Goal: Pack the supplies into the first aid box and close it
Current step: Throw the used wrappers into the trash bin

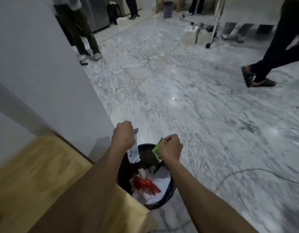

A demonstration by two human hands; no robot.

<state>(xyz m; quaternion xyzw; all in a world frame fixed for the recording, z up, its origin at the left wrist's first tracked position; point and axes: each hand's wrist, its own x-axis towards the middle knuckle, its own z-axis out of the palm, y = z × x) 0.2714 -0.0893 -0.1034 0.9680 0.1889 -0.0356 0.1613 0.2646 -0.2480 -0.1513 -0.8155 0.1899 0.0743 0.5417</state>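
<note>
While we are looking down over our outstretched arms, the grey-veined marble floor (187, 101) is filling most of the view, with a white wall (44, 73) running along our left side. A light wooden tabletop (36, 179) is sitting at lower left, its corner reaching over the near rim of a black wastebasket (169, 194) that is standing on the floor just beside it. Crumpled white paper (160, 185) and some red scraps (145, 184) are lying inside the basket.

Both of our hands are hanging above the basket's opening. Our left hand (123, 137) is curled closed, pinching the top edge of a white and blue wrapper (133, 153), which is dangling down over the far rim. Our right hand (171, 147) is likewise closed in a loose fist, gripping a small green packet (158, 151) that is tilting down and to the left. The two hands are staying apart, not touching each other.

We are not seeing the first aid box anywhere.

Farther off, the legs of several people are showing: one person (83, 36) standing near the wall at upper left, another (271, 52) striding at the right edge in dark sandals. A purple bin (167, 10) is standing by the far wall.
</note>
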